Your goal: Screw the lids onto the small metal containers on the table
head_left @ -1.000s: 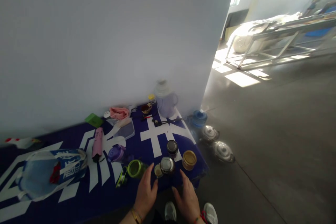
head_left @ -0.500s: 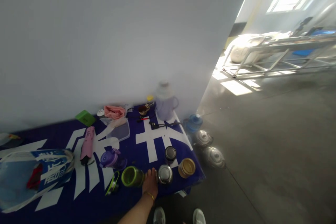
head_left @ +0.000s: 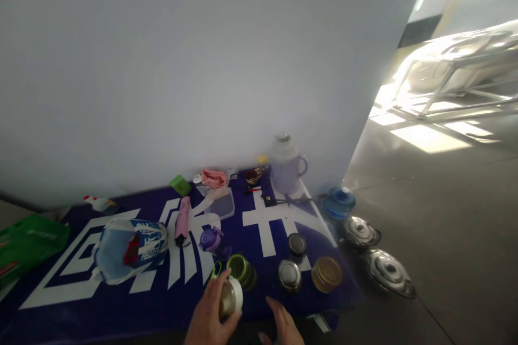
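My left hand [head_left: 207, 314] is closed around a small jar [head_left: 227, 302] with a white lid, lifted above the front of the table and tilted to the right. To its right, my right hand [head_left: 284, 326] is apart from the jar, with fingers stretched out and nothing in them. Just behind the jar is a green-rimmed cup [head_left: 243, 272], and a green loop-handled piece [head_left: 216, 268] is partly hidden by my left fingers. A dark-lidded jar [head_left: 297, 246], a silver-lidded jar [head_left: 290, 276] and a gold-lidded jar [head_left: 326, 275] stand at the right.
On the blue-and-white tablecloth [head_left: 182, 307] are a purple bottle [head_left: 214, 241], a pink umbrella [head_left: 183, 218], a plastic bag [head_left: 117, 253] and a clear box [head_left: 220, 206]. A thermos jug [head_left: 285, 167] stands by the wall. Lidded metal pots [head_left: 390, 274] and a water jug [head_left: 340, 202] are on the floor.
My left hand has lifted the white-lidded jar from beside the green cup. My right hand has come into view. The camera view has turned left, shifting the table things rightward.
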Motion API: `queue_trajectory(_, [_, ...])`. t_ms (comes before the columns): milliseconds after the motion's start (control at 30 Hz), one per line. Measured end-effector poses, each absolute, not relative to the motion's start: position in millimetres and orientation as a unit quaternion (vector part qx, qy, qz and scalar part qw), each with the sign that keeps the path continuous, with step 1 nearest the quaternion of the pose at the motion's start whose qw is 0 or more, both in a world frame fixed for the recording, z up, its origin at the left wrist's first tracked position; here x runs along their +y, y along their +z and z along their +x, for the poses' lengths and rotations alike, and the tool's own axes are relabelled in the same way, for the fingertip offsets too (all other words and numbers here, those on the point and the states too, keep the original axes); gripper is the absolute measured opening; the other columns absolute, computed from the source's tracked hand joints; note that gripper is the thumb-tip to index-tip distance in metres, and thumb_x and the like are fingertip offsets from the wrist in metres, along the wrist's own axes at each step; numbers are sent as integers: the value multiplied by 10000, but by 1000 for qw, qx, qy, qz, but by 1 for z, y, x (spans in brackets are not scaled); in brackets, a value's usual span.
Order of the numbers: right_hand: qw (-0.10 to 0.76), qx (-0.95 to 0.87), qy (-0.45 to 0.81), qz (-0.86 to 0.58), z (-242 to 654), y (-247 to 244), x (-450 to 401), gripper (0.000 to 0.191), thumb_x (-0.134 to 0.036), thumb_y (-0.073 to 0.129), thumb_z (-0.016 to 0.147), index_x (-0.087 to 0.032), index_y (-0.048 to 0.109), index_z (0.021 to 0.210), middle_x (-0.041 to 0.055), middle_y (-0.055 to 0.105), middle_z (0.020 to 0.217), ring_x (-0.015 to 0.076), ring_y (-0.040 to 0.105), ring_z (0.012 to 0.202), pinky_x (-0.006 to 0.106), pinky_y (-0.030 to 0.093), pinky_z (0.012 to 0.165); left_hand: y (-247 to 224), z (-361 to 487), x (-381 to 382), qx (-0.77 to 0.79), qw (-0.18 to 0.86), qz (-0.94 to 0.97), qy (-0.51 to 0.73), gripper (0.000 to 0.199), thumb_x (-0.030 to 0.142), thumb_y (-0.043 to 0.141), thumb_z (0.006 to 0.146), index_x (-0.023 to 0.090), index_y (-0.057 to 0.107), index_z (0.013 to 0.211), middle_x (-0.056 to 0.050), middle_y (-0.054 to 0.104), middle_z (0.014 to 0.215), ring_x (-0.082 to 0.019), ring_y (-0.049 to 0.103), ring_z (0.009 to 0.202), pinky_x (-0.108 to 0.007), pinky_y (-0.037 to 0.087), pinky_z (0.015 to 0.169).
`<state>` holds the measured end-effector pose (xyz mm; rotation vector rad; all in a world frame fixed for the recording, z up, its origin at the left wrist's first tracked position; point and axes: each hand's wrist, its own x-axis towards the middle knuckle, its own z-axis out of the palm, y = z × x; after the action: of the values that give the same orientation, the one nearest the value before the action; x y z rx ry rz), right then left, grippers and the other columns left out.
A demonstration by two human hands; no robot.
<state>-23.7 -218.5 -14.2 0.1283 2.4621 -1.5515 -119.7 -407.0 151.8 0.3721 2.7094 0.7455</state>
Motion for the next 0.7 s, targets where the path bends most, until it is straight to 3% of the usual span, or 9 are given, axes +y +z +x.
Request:
queue_trajectory(67, [79, 855, -512, 27, -58, 7, -233, 757, -215, 544, 801, -36, 328, 1505, 162, 362, 1552, 267, 338, 1453, 467, 324, 1231, 180, -148, -402, 957, 135, 127, 221, 620, 398, 557, 843, 248, 429, 1430, -95, 524, 1369, -252, 546, 1245, -385, 445, 1090])
queue_trajectory(167, [27, 848, -526, 50, -97, 28, -256, 816, -135, 559, 782, -52, 239, 1528, 165, 305, 1579, 241, 273, 1482, 475, 297, 1247, 192, -181, -382, 969, 148, 135, 145, 623, 344, 590, 785, 202, 498, 1385, -111, 569, 1271, -273, 595, 1148, -422, 467, 1042])
queue_trajectory(333, [-1, 838, -542, 57, -125, 27, -274, 849, -86, 645, 719, -48, 293, 1491, 194, 370, 1533, 271, 318, 1453, 507, 304, 1240, 181, -199, -361, 969, 180, 158, 54, 640, 353, 622, 741, 193, 528, 1354, -114, 604, 1193, -307, 629, 1078, -445, 484, 987])
queue_trajectory(500, [-28, 831, -553, 63, -125, 18, -274, 822, -92, 660, 712, -76, 344, 1471, 184, 416, 1508, 289, 365, 1424, 526, 347, 1213, 183, -199, -362, 968, 188, 160, 44, 622, 362, 632, 738, 195, 543, 1330, -109, 606, 1177, -306, 631, 1066, -438, 486, 978])
queue_trajectory(700, [-2, 824, -562, 68, -125, 21, -271, 844, -110, 692, 700, -55, 359, 1474, 170, 429, 1502, 282, 361, 1426, 497, 337, 1230, 190, -200, -371, 968, 189, 158, 49, 650, 384, 648, 767, 181, 515, 1370, -125, 586, 1244, -299, 611, 1117, -431, 467, 1014])
